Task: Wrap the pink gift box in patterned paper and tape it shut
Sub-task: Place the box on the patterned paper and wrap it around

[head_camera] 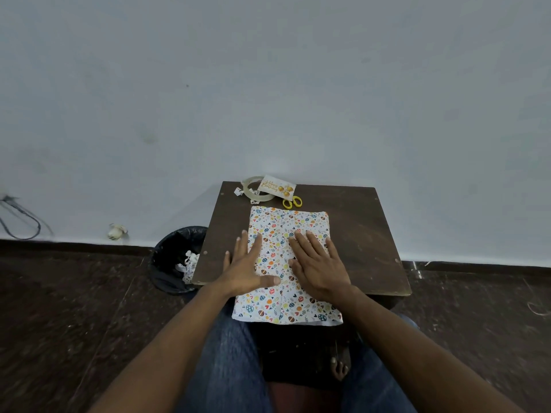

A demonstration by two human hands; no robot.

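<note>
Along the far edge of the small dark wooden counter [357, 234], toward its far-left corner, lies a roll of clear tape [255, 189], with a scrap of crumpled paper [237, 191] just beside it on the corner side. A white "Happy Birthday" card [276, 188] with gold balloons leans over the tape roll's right side, and the yellow handles of a pair of scissors [292, 201] show just beside the card, close to the far end of the paper. On the floor off the counter's left edge stands a black-lined bin [167, 272] with white scraps inside. The patterned paper [280, 228], white with small coloured eggs, hearts and leaves, lies folded over in the middle of the counter, running from near the far edge to past the near edge, where it overhangs above the person's lap. A lengthwise seam runs down its middle; the pink box itself is hidden. The left hand [249, 268] lies flat on the paper's left edge, fingers straight and spread, the outer ones reaching onto the bare counter. The right hand [317, 265] presses flat just right of the seam, fingers straight and slightly fanned, gripping nothing.
</note>
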